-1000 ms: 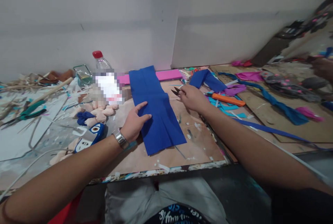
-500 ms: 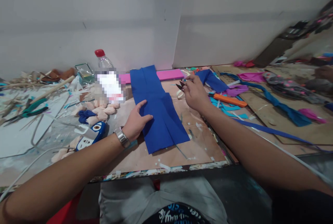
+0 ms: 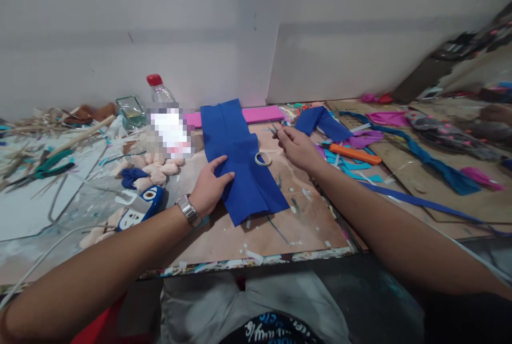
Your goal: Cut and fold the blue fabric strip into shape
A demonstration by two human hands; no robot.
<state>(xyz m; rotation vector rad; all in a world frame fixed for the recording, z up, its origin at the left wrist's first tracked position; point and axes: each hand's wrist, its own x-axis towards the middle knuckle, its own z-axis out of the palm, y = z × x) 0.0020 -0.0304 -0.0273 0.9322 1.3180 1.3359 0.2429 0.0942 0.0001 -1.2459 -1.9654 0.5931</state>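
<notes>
A long blue cloth strip lies across the tabletop in front of me, creased down its length. My left hand rests on its left edge, index finger and thumb spread apart over the cloth; the other fingers are hidden. To the right of the strip, my right hand is closed around small dark scissors, whose blades point left toward the cloth. Their handles are covered by my fingers. A cream-coloured ring, like a narrow tape roll, sits at the strip's right edge.
A pink folded strip lies behind the blue cloth. On the right are an orange utility knife and cloth scraps. To the left are a blue-and-white power strip, green-handled pliers, a red-capped bottle and a blurred-out bright object.
My right hand has drawn slightly lower with the scissors, their blades now less visible. The ring has shifted left onto the cloth's edge. The cloth's near end has moved up a little; my left hand stays put.
</notes>
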